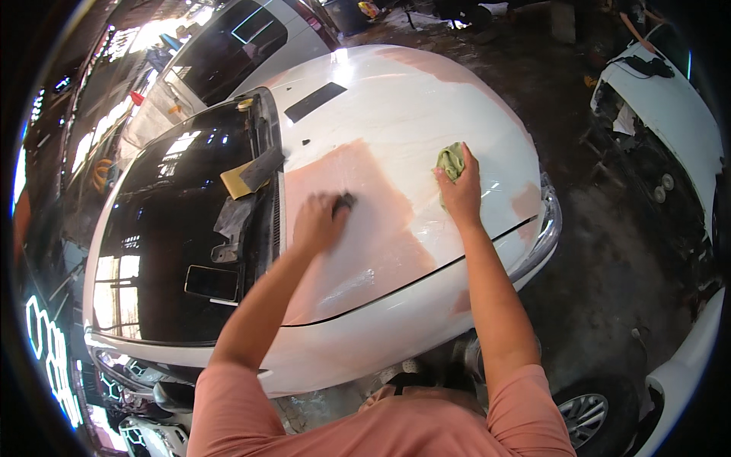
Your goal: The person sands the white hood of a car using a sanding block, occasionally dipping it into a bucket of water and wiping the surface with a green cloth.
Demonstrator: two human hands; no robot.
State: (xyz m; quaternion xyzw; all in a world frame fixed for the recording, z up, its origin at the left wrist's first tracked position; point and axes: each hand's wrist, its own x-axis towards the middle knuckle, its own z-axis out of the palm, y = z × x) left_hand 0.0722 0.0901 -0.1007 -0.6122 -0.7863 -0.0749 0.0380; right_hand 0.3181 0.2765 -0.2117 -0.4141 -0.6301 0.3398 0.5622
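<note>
A white car hood (pixel 411 99) with salmon-coloured patches (pixel 358 175) spreads out in front of me. My left hand (pixel 318 222) presses on the large patch near the windshield, its fingers closed on a piece of dark sandpaper (pixel 345 201); motion blurs both somewhat. Farther right, my right hand (pixel 464 194) grips a crumpled, damp-looking green cloth (pixel 451 158) against the white paint. A dark flat sheet (pixel 315 102) lies on the hood beyond my left hand. Wet-looking sheen shows on the near part of the patch.
At the windshield's base lie yellow and grey sheets (pixel 247 177). A phone (pixel 211 282) rests on the glass. Another vehicle (pixel 228 53) stands at the far left. A white car body (pixel 666 99) is at the right, with a person's arm (pixel 633 29) beside it. A wheel (pixel 586 417) sits lower right.
</note>
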